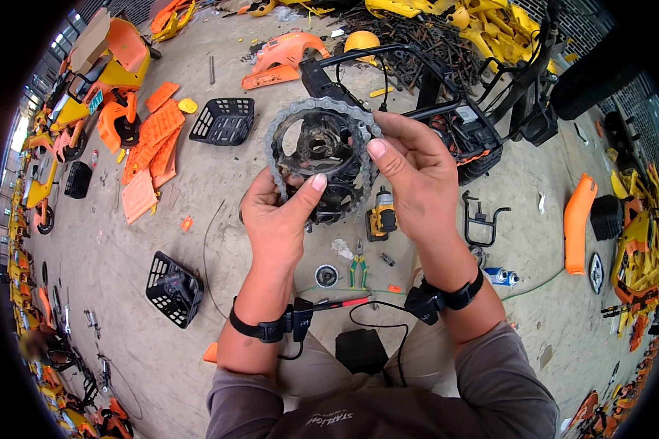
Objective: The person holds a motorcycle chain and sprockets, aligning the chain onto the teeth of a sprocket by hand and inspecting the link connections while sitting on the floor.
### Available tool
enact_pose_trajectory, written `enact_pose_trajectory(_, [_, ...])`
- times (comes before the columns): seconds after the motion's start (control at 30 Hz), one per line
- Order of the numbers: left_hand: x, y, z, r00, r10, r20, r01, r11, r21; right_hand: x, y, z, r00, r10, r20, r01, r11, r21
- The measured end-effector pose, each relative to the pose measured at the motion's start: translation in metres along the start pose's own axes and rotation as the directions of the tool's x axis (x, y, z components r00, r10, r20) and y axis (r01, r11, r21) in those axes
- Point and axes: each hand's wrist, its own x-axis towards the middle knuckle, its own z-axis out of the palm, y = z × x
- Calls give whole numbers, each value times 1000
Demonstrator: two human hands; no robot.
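My left hand [280, 214] is closed on the lower left of a grey roller chain [322, 104], its thumb pressed on the near side. My right hand [415, 157] pinches the chain's upper right between thumb and fingers. The chain forms a loop, held up in front of me around a dark, greasy round part [317, 146] with a hub in its middle. Whether the chain sits on that part's teeth I cannot tell. Beyond my hands stands a black metal vehicle frame [395, 55]. A yellow and black cordless drill [381, 216] stands below the chain, beside my right wrist.
Green-handled pliers [358, 271] and a small toothed ring [326, 276] lie on the floor before my knees. Black baskets [223, 121] stand to the left, one holding a dark power tool [177, 287]. Blue spray cans [501, 277] lie right; orange panels [154, 139] are stacked left.
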Motion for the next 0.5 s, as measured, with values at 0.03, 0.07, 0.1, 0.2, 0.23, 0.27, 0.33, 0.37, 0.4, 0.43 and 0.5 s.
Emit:
enact_pose_trajectory(0.03, [0, 0, -1, 1000, -5, 2, 5, 1000, 9, 0, 0, 1, 1000, 8, -14, -8, 1000, -6])
enact_pose_trajectory(0.07, [0, 1, 0, 1000, -13, 5, 13, 1000, 15, 0, 0, 1, 1000, 7, -14, -7, 1000, -9])
enact_pose_trajectory(0.1, [0, 1, 1, 1000, -14, 6, 13, 1000, 13, 0, -1, 2, 999, 10, -38, -11, 999, -30])
enact_pose_trajectory(0.2, [1, 3, 3, 1000, -5, 0, 5, 999, 45, 2, -1, 3, 998, 17, -66, -21, 998, -51])
enact_pose_trajectory(0.23, [1, 2, 2, 1000, -2, 1, 2, 999, 53, 3, -1, 4, 997, 23, -70, -27, 998, -49])
enact_pose_trajectory(0.27, [1, 1, 2, 1000, 1, 2, -2, 998, 60, 2, -1, 4, 997, 22, -70, -26, 998, -50])
enact_pose_trajectory(0.33, [-1, 2, 3, 1000, -4, 0, 4, 998, 61, 0, 0, 4, 995, 6, -95, -13, 997, -82])
enact_pose_trajectory(0.37, [-1, 3, 4, 1000, -11, -3, 11, 998, 63, 1, 0, 4, 995, 5, -95, -13, 996, -83])
enact_pose_trajectory(0.4, [-1, 3, 4, 1000, -11, -3, 11, 998, 62, 2, -1, 4, 996, 3, -94, -12, 995, -95])
enact_pose_trajectory(0.43, [-1, 2, 3, 1000, -8, -2, 8, 998, 67, 3, -1, 4, 996, 1, -94, -11, 994, -108])
enact_pose_trajectory(0.5, [-1, 1, 2, 1000, -3, -3, 3, 997, 72, 2, -3, 5, 997, 18, -80, -27, 994, -105])
